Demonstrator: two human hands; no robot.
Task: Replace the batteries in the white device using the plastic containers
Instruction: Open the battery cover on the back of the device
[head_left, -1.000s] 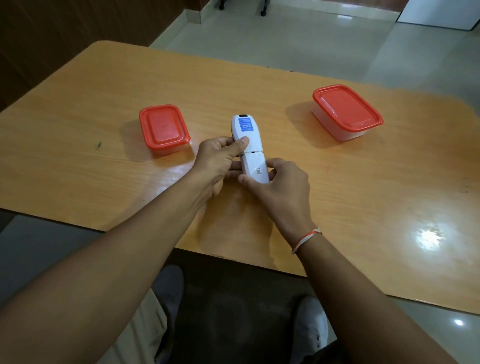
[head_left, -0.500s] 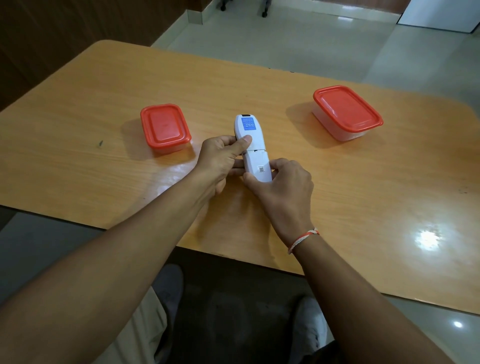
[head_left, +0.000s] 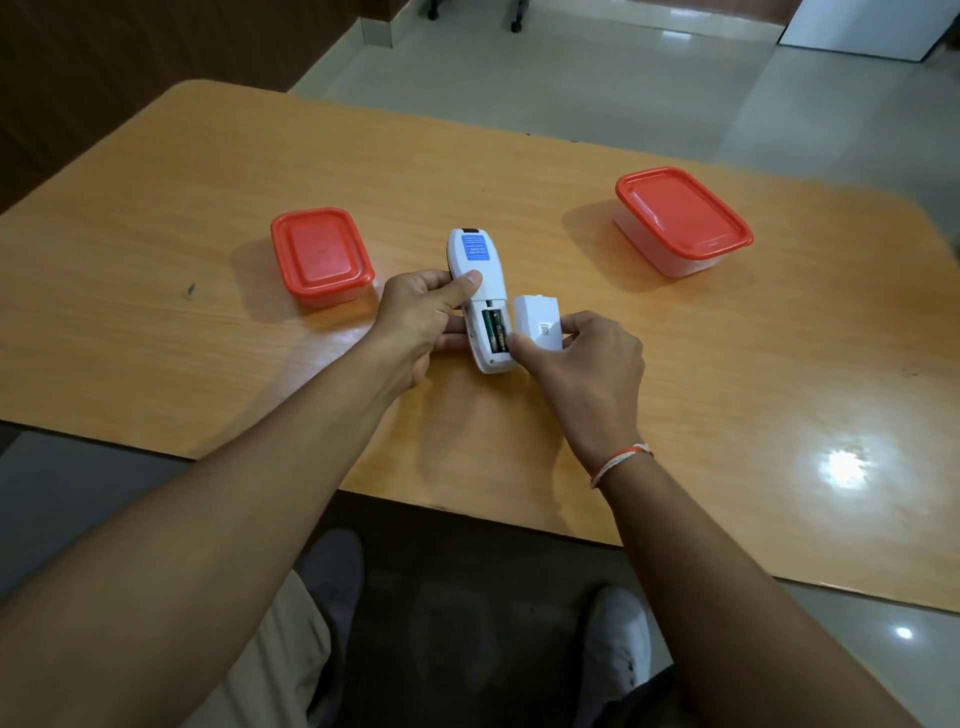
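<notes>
White device (head_left: 477, 270) back-up over the middle of the wooden counter (head_left: 519, 171), gripped round its side by the left hand (head_left: 422, 317), thumb on the back. Battery cover (head_left: 538, 322) off, pinched in the right hand (head_left: 582, 364) just beside the open bay. Batteries (head_left: 496, 330) seated inside. Small red-lidded container (head_left: 321, 255) left, larger red-lidded container (head_left: 681, 219) right, both shut.

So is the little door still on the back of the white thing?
No, the battery cover is off and pinched in the right hand, so the batteries show inside the white device that the left hand grips.
</notes>
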